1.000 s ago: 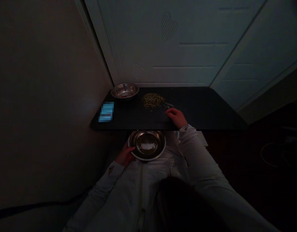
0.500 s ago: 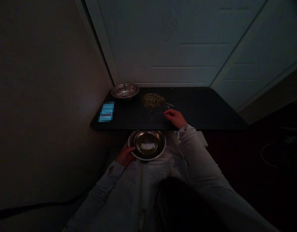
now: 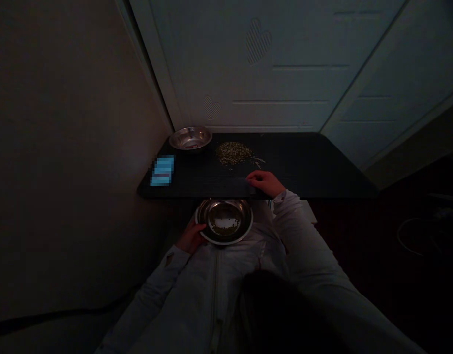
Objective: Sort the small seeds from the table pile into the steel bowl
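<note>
My left hand point(image 3: 191, 237) is closed on the near-left rim of a metal bowl point(image 3: 249, 223), its thumb over the edge. The bowl rests on my lap, tucked up against the table's front edge, with small greenish grains scattered on its bottom. Over the dark table point(image 3: 311, 162), close to its front edge, my right hand point(image 3: 266, 183) has thumb and fingers pinched together. Whatever is between those fingertips is too dim to make out. Beyond them lies a heap of small pale and greenish grains point(image 3: 232, 153), with a few whitish bits point(image 3: 257, 161) spread at its right side.
A second metal bowl point(image 3: 191, 140) stands at the table's back left. In front of it is a lit, pixelated screen point(image 3: 162, 170). A white panelled door point(image 3: 285, 39) rises behind the table, and a wall point(image 3: 71, 147) closes off the left. The room is dark.
My right hand has shifted slightly left and toward the table's front edge, away from the whitish bits. My left hand and the bowl on my lap stay in place.
</note>
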{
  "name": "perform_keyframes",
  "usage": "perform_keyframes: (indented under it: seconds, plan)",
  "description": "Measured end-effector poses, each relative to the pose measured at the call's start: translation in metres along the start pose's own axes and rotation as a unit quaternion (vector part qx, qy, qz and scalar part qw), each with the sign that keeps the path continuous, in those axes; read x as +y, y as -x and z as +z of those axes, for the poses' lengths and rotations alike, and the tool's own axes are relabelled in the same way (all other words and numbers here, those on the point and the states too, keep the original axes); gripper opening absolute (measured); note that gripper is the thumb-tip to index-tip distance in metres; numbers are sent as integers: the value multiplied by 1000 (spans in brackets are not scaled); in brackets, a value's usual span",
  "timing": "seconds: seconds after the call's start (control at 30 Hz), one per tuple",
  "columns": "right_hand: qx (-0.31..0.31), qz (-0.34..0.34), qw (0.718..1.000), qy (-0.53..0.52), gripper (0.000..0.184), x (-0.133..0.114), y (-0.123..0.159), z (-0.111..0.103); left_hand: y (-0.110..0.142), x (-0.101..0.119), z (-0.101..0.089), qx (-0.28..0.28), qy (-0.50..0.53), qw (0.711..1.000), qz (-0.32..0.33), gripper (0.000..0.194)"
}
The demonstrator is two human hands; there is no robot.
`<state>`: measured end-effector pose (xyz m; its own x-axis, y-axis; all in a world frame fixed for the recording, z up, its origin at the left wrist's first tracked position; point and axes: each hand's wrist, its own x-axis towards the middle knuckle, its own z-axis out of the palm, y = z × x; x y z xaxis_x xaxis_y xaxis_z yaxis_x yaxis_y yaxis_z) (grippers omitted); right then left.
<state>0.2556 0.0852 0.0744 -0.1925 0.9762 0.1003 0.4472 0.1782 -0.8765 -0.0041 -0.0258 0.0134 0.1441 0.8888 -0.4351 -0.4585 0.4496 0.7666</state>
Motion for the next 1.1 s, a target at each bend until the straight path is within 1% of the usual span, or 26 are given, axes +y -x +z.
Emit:
perform_keyframes:
  seconds: [0.2,0.43,0.57,0.63,0.73,0.8,0.9,1.03,1.1]
  plan:
    - [-55,8,998,-6,24,-10,5,-2,0,0,0,7,2,1000,3,67]
    - [-69,9,997,-22,24,-11,5,-2,0,-1,0,0,4,1000,9,68]
    - [-70,15,996,-47,26,-7,4,-2,-2,-1,-1,-9,4,1000,1,72]
    - [-45,14,997,-69,26,-6,3,-2,-3,-2,-2,-10,7,1000,4,72]
    - [29,10,995,-94,25,-3,-1,-1,-4,-3,-4,-1,1,1000,4,69]
    - [59,9,994,-88,24,-2,-3,0,-4,-3,-4,3,-2,1000,2,67]
    - [73,8,996,-43,23,-1,-7,5,-2,-2,-3,2,1,1000,-1,65]
    - [102,11,993,62,26,-3,-10,12,0,-1,1,0,-2,1000,-1,64]
    - [106,12,988,108,27,-6,-10,15,0,-1,2,-1,0,1000,2,64]
